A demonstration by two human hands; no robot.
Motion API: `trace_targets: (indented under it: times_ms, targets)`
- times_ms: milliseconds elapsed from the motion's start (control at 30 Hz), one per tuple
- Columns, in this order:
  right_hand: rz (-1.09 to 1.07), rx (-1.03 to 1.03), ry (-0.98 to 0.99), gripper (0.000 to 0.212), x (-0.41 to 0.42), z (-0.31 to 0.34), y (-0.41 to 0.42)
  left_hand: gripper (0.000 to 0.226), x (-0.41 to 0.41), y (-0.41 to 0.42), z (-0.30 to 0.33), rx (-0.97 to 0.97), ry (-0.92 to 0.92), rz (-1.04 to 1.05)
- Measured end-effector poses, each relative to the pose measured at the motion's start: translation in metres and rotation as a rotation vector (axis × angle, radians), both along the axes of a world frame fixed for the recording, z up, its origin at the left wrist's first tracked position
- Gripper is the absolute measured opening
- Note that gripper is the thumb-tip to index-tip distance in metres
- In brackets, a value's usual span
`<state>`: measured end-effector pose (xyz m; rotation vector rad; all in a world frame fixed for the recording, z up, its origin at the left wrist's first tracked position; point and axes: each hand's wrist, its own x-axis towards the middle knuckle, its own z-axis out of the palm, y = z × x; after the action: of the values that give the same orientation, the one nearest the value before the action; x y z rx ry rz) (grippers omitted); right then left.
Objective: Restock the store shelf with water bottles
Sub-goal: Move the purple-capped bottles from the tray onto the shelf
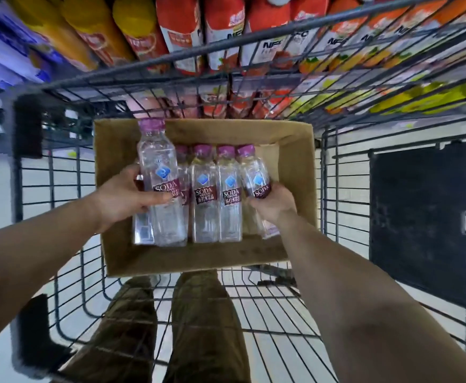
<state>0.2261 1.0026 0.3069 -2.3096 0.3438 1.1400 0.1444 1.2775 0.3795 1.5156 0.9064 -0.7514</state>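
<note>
A brown cardboard box (295,150) sits in a wire shopping cart and holds several clear soda water bottles with purple caps and maroon labels. My left hand (124,194) grips one bottle (158,167) at its middle, raised above the others at the box's left side. My right hand (274,203) is closed around the lower part of the rightmost bottle (254,172), which tilts to the left. Two bottles (216,194) stand side by side between my hands, and another is partly hidden behind the raised one.
The black wire cart (345,205) surrounds the box, with a dark panel (419,217) on its right. Beyond the cart's far edge, shelves hold red juice cartons (226,34) and orange bottles (88,31). My legs in brown trousers (198,327) show below the cart.
</note>
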Motion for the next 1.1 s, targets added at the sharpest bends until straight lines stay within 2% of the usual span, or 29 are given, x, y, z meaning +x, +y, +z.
trace_targets:
  times_ms: [100,300,433,533,667,767,900,967,1100]
  targets:
    - [-0.016,-0.009,-0.034,0.025,-0.004,0.012,0.001,0.082,-0.002,0.003,0.011,0.014,-0.009,-0.026]
    - [-0.014,0.010,-0.125,0.042,-0.019,0.065,0.009,0.100,-0.009,0.005,0.048,-0.002,-0.042,-0.005]
    - [0.030,0.097,-0.152,0.036,-0.035,0.116,0.037,0.091,-0.022,0.013,0.084,-0.042,-0.114,0.000]
    - [0.120,0.165,-0.258,0.036,-0.052,0.154,0.073,0.085,-0.042,0.033,0.114,-0.056,-0.200,0.038]
    - [0.165,0.272,-0.259,0.024,-0.089,0.224,0.144,0.044,-0.084,0.083,0.167,-0.055,-0.354,0.073]
    - [0.176,0.416,-0.341,0.019,-0.127,0.276,0.209,0.043,-0.130,0.143,0.216,-0.004,-0.470,0.089]
    - [0.270,0.610,-0.463,0.018,-0.178,0.348,0.309,0.015,-0.204,0.235,0.294,0.134,-0.618,0.076]
    - [0.295,0.688,-0.527,0.030,-0.203,0.382,0.365,0.017,-0.242,0.282,0.336,0.182,-0.691,0.127]
    - [0.379,0.791,-0.567,0.056,-0.248,0.447,0.469,0.040,-0.315,0.364,0.400,0.240,-0.811,0.305]
